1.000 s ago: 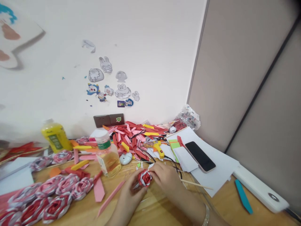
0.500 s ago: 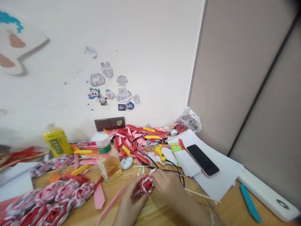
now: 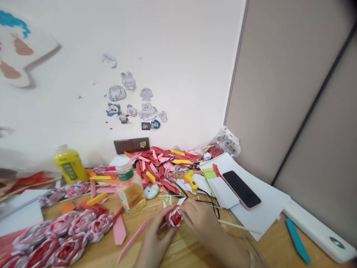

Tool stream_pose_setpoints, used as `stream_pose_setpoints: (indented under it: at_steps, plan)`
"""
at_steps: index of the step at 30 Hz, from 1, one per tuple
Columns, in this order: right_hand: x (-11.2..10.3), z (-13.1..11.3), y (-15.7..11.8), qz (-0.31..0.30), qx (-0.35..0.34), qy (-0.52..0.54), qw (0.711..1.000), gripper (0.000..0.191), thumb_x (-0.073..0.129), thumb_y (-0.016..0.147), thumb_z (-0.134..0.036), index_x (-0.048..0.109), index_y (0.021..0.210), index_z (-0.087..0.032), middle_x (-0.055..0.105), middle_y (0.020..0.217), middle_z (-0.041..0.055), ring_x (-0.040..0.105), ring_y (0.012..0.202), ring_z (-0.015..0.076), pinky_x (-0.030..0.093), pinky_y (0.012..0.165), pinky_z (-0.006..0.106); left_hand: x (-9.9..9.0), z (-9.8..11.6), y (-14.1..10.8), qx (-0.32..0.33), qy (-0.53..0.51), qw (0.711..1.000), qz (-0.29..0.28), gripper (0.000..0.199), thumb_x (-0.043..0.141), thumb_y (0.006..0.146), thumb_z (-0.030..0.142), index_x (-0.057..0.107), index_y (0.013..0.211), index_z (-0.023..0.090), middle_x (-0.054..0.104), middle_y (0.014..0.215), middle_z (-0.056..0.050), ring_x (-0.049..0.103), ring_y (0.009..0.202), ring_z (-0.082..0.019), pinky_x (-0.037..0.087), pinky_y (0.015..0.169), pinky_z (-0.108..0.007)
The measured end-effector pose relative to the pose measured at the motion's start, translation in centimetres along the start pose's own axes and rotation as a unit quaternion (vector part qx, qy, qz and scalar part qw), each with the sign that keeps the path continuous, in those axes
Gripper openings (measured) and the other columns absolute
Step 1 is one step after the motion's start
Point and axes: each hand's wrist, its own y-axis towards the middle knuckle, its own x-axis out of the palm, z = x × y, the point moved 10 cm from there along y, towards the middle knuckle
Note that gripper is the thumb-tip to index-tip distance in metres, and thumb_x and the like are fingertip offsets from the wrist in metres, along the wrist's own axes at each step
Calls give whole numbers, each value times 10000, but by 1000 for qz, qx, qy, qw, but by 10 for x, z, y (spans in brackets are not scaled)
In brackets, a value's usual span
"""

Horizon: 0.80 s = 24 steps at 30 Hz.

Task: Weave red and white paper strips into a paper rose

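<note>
A small red and white paper rose [image 3: 174, 216] is held between my two hands above the wooden table. My left hand [image 3: 159, 235] curls round its left side, with thumb and fingers on it. From the right, the pinched fingers of my right hand [image 3: 197, 219] press on the rose's edge, beside a white pointed strip [image 3: 181, 201]. Several finished-looking roses in pink, red and white [image 3: 69, 250] lie in rows at the lower left. A long pink strip [image 3: 134, 240] and a wider pink piece [image 3: 119, 230] rest left of my left hand.
Folded red, pink and yellow strips [image 3: 158, 167] are heaped by the wall. Nearby are a yellow glue gun [image 3: 190, 181], its black cord, an open bottle [image 3: 130, 190], a yellow bottle [image 3: 70, 165], a phone [image 3: 241, 189] on white paper and a blue-green strip [image 3: 297, 241].
The view has shifted slightly, so the scene sits a little further right. Both hands remain on the rose, with only small finger movement.
</note>
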Motion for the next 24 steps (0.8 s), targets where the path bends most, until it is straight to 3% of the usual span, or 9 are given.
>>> stream_pose_setpoints:
  at_steps: [6, 11, 17, 24]
  plan:
    - [5, 0, 0, -13, -15, -14, 1000, 228, 389, 939, -188, 556, 784, -185, 593, 662, 13, 566, 571, 130, 357, 534, 220, 0, 2, -1, 17, 13, 1000, 1, 385, 647, 695, 164, 637, 1078, 207, 691, 1122, -75, 647, 1036, -239, 559, 838, -309]
    - [-4, 10, 3, 14, 52, 23, 998, 252, 353, 954, -254, 574, 848, -193, 632, 709, 21, 578, 588, 145, 337, 532, 240, -1, 3, -2, 28, 33, 999, 4, 388, 628, 713, 171, 632, 1100, 205, 694, 1123, -80, 658, 1017, -233, 555, 848, -317]
    - [-6, 17, -1, 22, 98, 7, 995, 327, 370, 945, -333, 562, 716, -202, 603, 597, -1, 546, 520, 150, 280, 507, 261, -3, 10, -2, 49, 68, 996, 8, 385, 635, 713, 185, 639, 1097, 207, 699, 1114, -76, 660, 1013, -229, 561, 837, -304]
    - [-5, 14, 1, 21, 93, 23, 995, 376, 336, 957, -309, 556, 672, -203, 627, 595, 1, 559, 501, 136, 272, 490, 256, -5, 15, -3, 66, 90, 994, 19, 375, 641, 708, 186, 653, 1081, 212, 715, 1081, -73, 675, 982, -227, 568, 819, -303]
